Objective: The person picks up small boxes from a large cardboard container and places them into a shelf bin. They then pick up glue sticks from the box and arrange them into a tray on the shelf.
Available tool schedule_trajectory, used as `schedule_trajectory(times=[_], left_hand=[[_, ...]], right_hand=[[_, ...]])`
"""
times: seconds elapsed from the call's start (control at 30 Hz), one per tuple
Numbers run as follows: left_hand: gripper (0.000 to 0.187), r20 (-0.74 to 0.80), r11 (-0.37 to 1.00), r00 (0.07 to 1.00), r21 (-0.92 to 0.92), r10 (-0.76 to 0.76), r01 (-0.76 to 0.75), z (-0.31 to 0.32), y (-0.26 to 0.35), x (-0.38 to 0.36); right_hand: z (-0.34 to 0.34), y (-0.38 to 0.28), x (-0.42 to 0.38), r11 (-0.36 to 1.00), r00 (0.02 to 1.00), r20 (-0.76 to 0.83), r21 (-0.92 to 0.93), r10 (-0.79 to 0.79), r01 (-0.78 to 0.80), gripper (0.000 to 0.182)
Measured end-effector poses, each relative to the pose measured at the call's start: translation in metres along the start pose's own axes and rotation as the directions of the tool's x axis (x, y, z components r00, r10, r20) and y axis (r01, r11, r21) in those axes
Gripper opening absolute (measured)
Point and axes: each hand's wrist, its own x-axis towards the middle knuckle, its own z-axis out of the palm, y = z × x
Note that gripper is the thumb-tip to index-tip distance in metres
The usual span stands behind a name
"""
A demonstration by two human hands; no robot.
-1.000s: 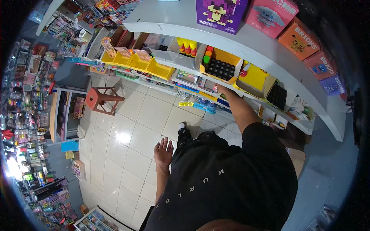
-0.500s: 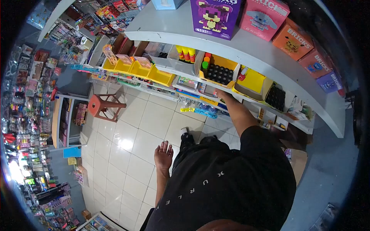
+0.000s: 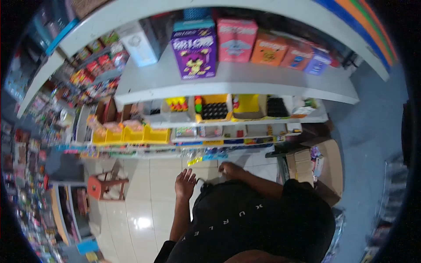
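Note:
My left hand (image 3: 185, 184) is held palm up in front of my body, fingers stretched out and nothing in it. My right hand (image 3: 230, 170) is a little to the right, in front of my dark shirt (image 3: 258, 219). Its fingers seem bent downward, but blur hides whether they close on anything. Neither hand touches the shelves. Beyond the hands, a shelf (image 3: 263, 118) bears yellow glue bottles (image 3: 177, 105), a box of black-capped bottles (image 3: 214, 111) and a yellow box (image 3: 246, 104). Yellow bins (image 3: 156, 135) sit lower on the left.
The upper shelf (image 3: 245, 81) carries a purple brick-toy box (image 3: 194, 55), a pink box (image 3: 237, 40) and an orange box (image 3: 268, 49). A red stool (image 3: 105, 186) stands on the tiled floor at left. An open carton (image 3: 330, 171) with goods is at right.
My right hand has come back from the lower shelf to the front of my body. The view has tilted up towards the shelves. My left hand stays open.

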Motion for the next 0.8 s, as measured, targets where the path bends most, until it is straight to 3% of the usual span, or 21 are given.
schedule_trajectory(times=[0.03,0.13,0.2,0.27,0.33,0.4,0.47,0.57,0.63,0.67,0.73,0.8], left_hand=[[0.043,0.048,0.999,0.998,0.014,-0.033,0.032,0.003,0.006,0.012],[0.037,0.088,0.989,0.989,0.101,-0.115,0.106,0.026,0.022,0.048],[0.035,0.162,0.980,0.973,0.143,-0.164,0.142,0.033,0.027,0.077],[0.033,0.232,0.969,0.951,0.184,-0.205,0.164,0.040,0.028,0.100],[0.031,0.284,0.956,0.925,0.217,-0.254,0.196,0.053,0.025,0.115],[0.031,0.318,0.951,0.915,0.259,-0.248,0.168,0.061,0.011,0.130],[0.031,0.297,0.923,0.894,0.294,-0.335,0.248,0.070,-0.005,0.139],[0.031,0.198,0.879,0.897,0.365,-0.395,0.306,0.095,-0.024,0.127],[0.032,0.241,0.866,0.865,0.367,-0.440,0.338,0.092,-0.045,0.132],[0.032,0.262,0.862,0.850,0.367,-0.457,0.350,0.088,-0.054,0.135],[0.034,0.234,0.836,0.840,0.401,-0.489,0.375,0.105,-0.072,0.115],[0.035,0.188,0.813,0.849,0.447,-0.494,0.374,0.118,-0.097,0.099]], right_hand=[[-0.005,-0.006,-0.016,0.998,0.998,0.013,-0.018,-0.058,0.059,0.017],[-0.043,-0.044,-0.045,0.977,0.984,-0.057,-0.122,0.167,-0.173,0.015],[-0.061,-0.036,-0.064,0.962,0.946,-0.228,-0.094,0.231,-0.257,0.015],[-0.081,-0.038,-0.093,0.932,0.884,-0.356,-0.083,0.303,-0.353,0.013],[-0.100,-0.058,-0.129,0.887,0.745,-0.545,-0.005,0.385,-0.463,0.010],[-0.106,-0.067,-0.168,0.853,0.682,-0.635,-0.070,0.362,-0.518,0.010],[-0.099,-0.079,-0.205,0.872,0.638,-0.705,-0.058,0.309,-0.486,0.009],[-0.061,-0.079,-0.245,0.784,0.575,-0.679,0.000,0.456,-0.621,0.010],[-0.038,-0.086,-0.257,0.757,0.569,-0.647,0.019,0.508,-0.653,0.011],[-0.033,-0.093,-0.256,0.715,0.581,-0.546,0.047,0.603,-0.698,0.015],[-0.011,-0.075,-0.259,0.776,0.688,-0.381,0.152,0.617,-0.612,0.015],[-0.005,-0.038,-0.264,0.910,0.846,-0.341,0.103,0.411,-0.401,0.016]])
